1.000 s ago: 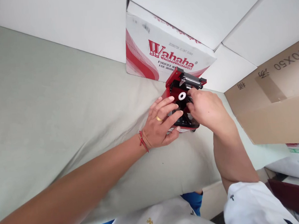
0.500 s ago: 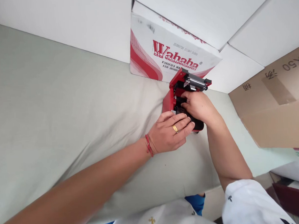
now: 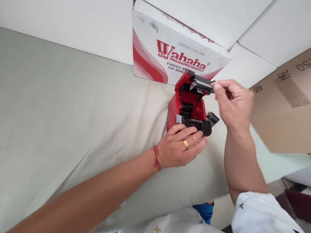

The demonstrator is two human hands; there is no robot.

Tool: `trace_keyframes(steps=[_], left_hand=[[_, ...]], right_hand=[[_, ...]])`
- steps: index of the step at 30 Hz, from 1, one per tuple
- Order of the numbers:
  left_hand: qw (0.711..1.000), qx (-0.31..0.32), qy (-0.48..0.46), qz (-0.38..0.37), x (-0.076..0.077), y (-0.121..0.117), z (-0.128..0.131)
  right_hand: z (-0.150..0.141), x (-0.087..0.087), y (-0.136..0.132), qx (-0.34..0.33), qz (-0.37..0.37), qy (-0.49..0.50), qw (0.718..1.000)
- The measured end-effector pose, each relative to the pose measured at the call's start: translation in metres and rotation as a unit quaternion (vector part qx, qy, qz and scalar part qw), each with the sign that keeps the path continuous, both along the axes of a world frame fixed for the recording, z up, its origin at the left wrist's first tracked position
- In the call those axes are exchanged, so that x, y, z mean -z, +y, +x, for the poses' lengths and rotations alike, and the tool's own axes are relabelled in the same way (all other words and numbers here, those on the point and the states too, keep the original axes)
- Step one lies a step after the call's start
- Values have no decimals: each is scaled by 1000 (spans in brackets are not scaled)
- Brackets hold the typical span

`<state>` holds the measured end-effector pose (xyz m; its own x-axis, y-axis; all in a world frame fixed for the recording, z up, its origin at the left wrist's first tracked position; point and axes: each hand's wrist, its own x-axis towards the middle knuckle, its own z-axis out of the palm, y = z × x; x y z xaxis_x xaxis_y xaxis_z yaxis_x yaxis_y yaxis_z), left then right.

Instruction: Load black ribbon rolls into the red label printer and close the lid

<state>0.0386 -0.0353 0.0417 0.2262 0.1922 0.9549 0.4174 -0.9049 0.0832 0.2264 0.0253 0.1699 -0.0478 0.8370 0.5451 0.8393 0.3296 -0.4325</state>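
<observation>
A small red and black thermal printer [image 3: 172,110] stands on the cloth-covered surface with its lid [image 3: 186,80] raised. Its inner compartment is exposed, with dark parts inside. My left hand [image 3: 182,146], wearing a gold ring and a red string bracelet, grips the printer's near edge, its fingers curved over the black front; the thumb is hidden. My right hand [image 3: 235,103] pinches the free right end of the raised lid between thumb and fingers. Beside the printer's right wall lies a small dark roll-like piece [image 3: 213,119], partly hidden.
Behind the printer sits a white and red water carton [image 3: 151,50] among plain white boxes [image 3: 86,25]. A brown cardboard box [image 3: 290,122] stands at the right. Pale green-grey cloth [image 3: 52,112] with creases covers the surface to the left.
My right hand has come out of the printer's compartment and moved up and right to the lid's end. The dark piece on the right now shows. My left hand has shifted slightly down.
</observation>
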Motion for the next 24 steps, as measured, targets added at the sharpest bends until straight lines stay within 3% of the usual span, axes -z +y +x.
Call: trace_keyframes(steps=[3, 8, 15, 19, 24], left_hand=[[1000, 4, -10, 9, -2, 0, 0], [1000, 10, -13, 17, -5, -1, 1], [999, 31, -32, 21, -3, -5, 5], [999, 43, -25, 17, -2, -5, 6], [999, 43, -14, 8, -1, -4, 4]], right_hand=[[13, 6, 17, 36, 56, -64, 996], [21, 23, 33, -9, 14, -110, 994], [11, 22, -10, -53, 39, -48, 997], [16, 33, -36, -79, 66, -78, 992], [20, 45, -52, -111, 48, -90, 989]])
